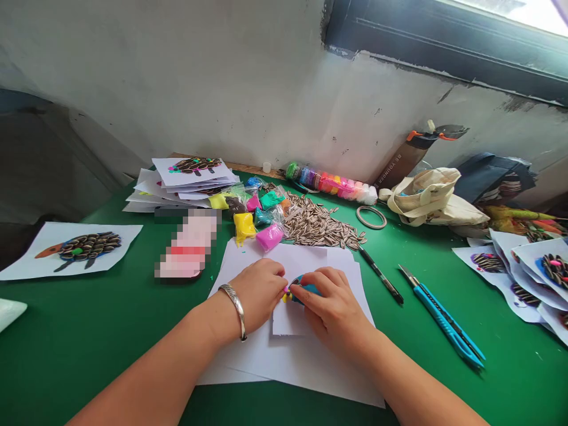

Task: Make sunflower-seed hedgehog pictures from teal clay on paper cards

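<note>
Blue clay shape, partly hidden, has yellow and pink bits alongside.

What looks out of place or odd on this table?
Blue cutter lies right of the white paper, blade apparently exposed: a cut risk. Seeds are heaped loose on the green table, no container visible under them. A pixelated patch hides something left of the paper.

My only camera, head-worn, looks forward and down. I see the left hand and right hand close up, the wall farther off.
</note>
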The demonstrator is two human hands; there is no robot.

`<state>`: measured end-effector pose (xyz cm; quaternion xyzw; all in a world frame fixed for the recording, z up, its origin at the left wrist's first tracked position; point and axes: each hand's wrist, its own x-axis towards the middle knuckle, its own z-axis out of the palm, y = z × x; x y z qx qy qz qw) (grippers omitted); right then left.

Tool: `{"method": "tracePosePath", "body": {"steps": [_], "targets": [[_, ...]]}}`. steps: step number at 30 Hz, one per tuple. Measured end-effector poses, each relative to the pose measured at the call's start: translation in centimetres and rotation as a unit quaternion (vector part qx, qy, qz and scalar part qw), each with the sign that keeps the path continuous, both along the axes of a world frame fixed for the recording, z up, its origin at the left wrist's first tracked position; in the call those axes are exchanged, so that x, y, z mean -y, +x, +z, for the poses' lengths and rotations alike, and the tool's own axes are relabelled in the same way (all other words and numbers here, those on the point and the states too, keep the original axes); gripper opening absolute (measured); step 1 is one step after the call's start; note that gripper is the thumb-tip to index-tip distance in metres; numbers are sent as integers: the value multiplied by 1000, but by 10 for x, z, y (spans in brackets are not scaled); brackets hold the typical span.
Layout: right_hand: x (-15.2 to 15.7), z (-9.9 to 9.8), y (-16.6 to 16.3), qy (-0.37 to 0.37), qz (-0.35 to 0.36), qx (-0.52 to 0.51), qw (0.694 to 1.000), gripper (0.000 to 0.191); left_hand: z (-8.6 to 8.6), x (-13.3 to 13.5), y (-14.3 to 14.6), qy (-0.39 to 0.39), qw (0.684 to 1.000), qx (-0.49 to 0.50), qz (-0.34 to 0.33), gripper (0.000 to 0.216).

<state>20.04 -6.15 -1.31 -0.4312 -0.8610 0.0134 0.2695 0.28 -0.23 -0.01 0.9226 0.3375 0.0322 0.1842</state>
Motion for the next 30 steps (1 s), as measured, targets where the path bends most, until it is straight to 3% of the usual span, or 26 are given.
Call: {"method": "tracePosePath", "body": {"steps": [22, 30], "targets": [[-2, -8, -5, -19, 1, 34, 999, 29, 1, 0, 1, 4, 1000, -6, -3, 21], [-6, 1, 10, -3, -35, -24, 999, 33, 0, 0, 1, 7, 1000, 4, -2, 26]]}}
